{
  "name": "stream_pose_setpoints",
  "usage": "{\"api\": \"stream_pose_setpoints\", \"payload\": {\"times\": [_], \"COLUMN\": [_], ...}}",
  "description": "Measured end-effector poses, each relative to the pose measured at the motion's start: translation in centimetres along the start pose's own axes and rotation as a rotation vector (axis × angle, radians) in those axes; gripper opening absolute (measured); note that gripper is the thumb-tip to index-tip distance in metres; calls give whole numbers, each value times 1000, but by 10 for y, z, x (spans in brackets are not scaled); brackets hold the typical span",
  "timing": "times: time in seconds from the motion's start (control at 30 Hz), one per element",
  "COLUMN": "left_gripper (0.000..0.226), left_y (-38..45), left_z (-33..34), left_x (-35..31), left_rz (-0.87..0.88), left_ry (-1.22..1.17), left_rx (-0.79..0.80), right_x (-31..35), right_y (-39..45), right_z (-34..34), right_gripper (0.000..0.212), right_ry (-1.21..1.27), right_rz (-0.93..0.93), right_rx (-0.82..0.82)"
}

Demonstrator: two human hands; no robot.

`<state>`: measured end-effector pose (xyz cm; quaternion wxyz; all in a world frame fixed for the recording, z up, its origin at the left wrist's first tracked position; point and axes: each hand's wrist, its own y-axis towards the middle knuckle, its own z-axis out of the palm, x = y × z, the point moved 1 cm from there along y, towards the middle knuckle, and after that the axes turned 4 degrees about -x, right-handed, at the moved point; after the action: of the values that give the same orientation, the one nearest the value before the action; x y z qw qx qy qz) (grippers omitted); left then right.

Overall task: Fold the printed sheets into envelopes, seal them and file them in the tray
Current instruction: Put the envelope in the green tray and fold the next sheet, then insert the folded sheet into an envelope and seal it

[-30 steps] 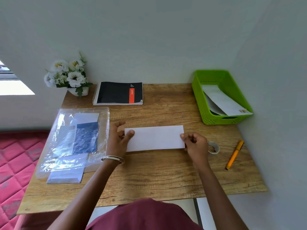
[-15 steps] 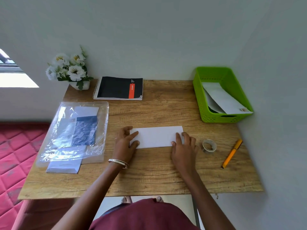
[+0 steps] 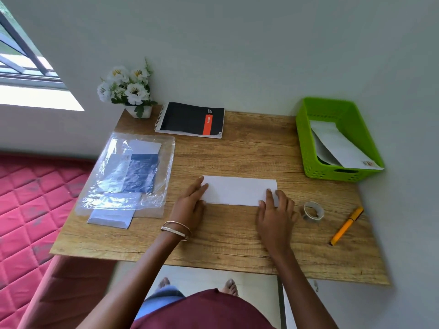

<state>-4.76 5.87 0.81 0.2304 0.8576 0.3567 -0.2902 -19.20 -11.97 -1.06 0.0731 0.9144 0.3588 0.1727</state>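
A folded white sheet [image 3: 237,189] lies flat in the middle of the wooden desk [image 3: 237,153]. My left hand [image 3: 191,204] rests at its left end with straight fingers touching the edge. My right hand [image 3: 275,212] presses flat on its lower right corner. The green tray [image 3: 306,148] stands at the back right and holds white envelopes [image 3: 339,146]. A clear plastic bag [image 3: 128,172] with blank envelopes lies to the left, and one white envelope [image 3: 110,218] sticks out below it.
A roll of clear tape [image 3: 313,211] and an orange pen [image 3: 345,226] lie right of my right hand. A black spiral notebook [image 3: 190,119] and a pot of white flowers [image 3: 128,90] stand at the back. A red mattress [image 3: 31,200] lies left of the desk.
My hands went from pinching the sheet's two ends to lying flat on it. The right hand slid onto the lower right corner. The camera view shifted.
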Motion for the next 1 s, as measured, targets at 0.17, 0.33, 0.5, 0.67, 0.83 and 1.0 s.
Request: {"api": "stream_pose_setpoints", "payload": {"times": [0.17,0.33,0.5,0.67,0.83,1.0], "left_gripper": [29,21,16,22,22,25], "left_y": [-9,-24,-49,-62,-59,-59], "left_z": [-59,-118,-157,-176,-179,-175], "left_x": [18,75,135,172,186,196], "left_rz": [87,18,-32,16,27,28], "left_ry": [-52,64,187,208,199,167], "left_rx": [-160,-291,-279,-218,-165,-135], "right_x": [28,122,207,257,278,277], "right_y": [-11,-41,-73,-92,-100,-101], "right_z": [-7,-9,12,29,37,29], "right_gripper": [44,40,28,29,19,14], "right_ry": [36,408,482,421,421,574], "right_rz": [36,-236,-709,-618,-401,-326], "right_rx": [-89,-2,150,207,278,385]}}
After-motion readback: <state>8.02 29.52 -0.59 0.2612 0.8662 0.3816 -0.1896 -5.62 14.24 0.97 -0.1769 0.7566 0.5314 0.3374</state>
